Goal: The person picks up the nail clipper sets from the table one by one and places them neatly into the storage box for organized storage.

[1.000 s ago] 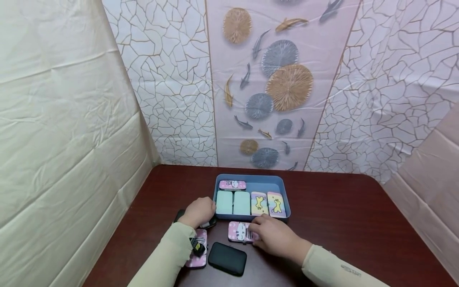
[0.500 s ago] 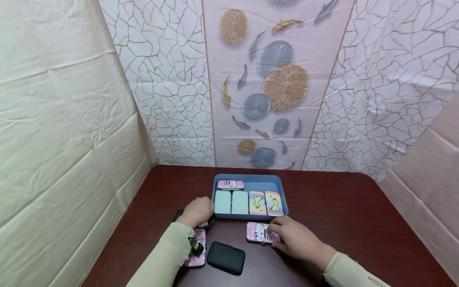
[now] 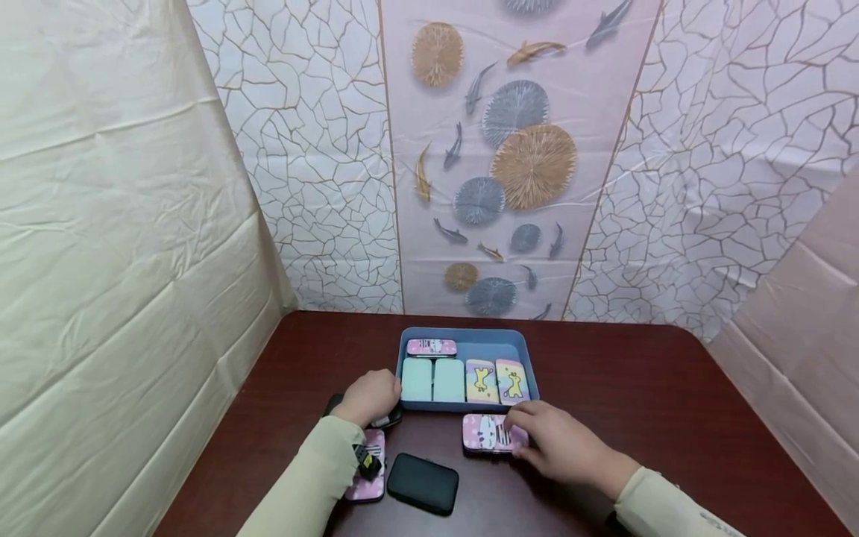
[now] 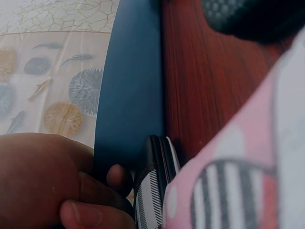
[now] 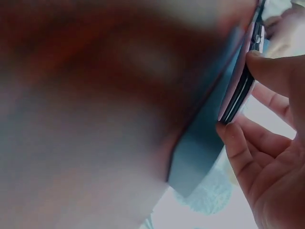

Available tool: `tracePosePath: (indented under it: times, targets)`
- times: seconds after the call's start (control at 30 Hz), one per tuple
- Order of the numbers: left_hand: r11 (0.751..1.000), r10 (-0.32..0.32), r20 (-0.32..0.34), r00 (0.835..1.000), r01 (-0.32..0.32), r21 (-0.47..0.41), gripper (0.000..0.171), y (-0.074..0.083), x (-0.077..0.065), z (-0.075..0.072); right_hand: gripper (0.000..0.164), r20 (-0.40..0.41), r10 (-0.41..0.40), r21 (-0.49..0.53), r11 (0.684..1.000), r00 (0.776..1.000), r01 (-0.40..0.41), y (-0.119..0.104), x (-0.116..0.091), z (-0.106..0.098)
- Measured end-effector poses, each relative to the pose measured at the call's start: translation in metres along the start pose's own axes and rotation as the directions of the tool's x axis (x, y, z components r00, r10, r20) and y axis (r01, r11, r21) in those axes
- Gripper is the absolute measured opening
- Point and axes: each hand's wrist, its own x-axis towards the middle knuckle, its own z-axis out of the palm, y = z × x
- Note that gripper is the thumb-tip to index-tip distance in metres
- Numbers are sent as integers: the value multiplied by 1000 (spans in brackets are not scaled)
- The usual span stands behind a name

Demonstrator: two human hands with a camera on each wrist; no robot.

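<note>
My right hand (image 3: 564, 444) pinches a pink cartoon case (image 3: 486, 433) by its right end, just in front of the blue tray (image 3: 534, 373). In the right wrist view, thumb and fingers (image 5: 238, 148) grip the edges of the pink case (image 5: 240, 90). My left hand (image 3: 371, 397) is at the tray's left front corner. Its curled fingers (image 4: 119, 177) meet the tray wall (image 4: 128, 90) in the left wrist view, apparently holding it. Under that hand lies a dark case (image 3: 333, 403), partly hidden. Another pink case (image 3: 367, 486) lies below the left wrist.
A black case (image 3: 423, 483) lies on the dark red table (image 3: 637, 388) between the arms. Inside the tray are two mint cases (image 3: 449, 380), two giraffe cases (image 3: 513, 382) and a pink case (image 3: 432, 347). Curtains (image 3: 335, 186) stand behind and at both sides.
My right hand has moved right along the tray's front with the pink case, then stayed nearly in place, the case tilting slightly. The left hand keeps its place at the tray corner.
</note>
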Motion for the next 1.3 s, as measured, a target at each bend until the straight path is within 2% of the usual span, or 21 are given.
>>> tracePosePath:
  times: [0.23, 0.47, 0.6, 0.83, 1.07, 1.3]
  targets:
    - [1000, -17, 6, 1000, 17, 4, 46, 1, -1, -1, 29, -78, 46, 22, 999, 996, -44, 9, 14, -25]
    - [1000, -10, -2, 1000, 10, -5, 48, -1, 0, -1, 30, -117, 105, 26, 994, 988, -103, 39, 45, -40]
    - [1000, -6, -3, 1000, 6, -3, 48, -2, 0, 1, 27, -97, 128, 17, 992, 987, -127, 56, 61, -38]
    - [1000, -9, -2, 1000, 8, -17, 47, -1, -2, 3, 24, -27, 227, 30, 974, 974, -226, 78, 87, -31]
    - [1000, -9, -15, 1000, 9, -7, 47, 1, -5, 3, 20, 48, 222, 18, 975, 974, -223, 92, 112, -24]
    - [1000, 19, -29, 999, -19, 7, 47, 2, -4, 4, 20, 82, 234, 7, 972, 969, -236, 103, 122, -17]
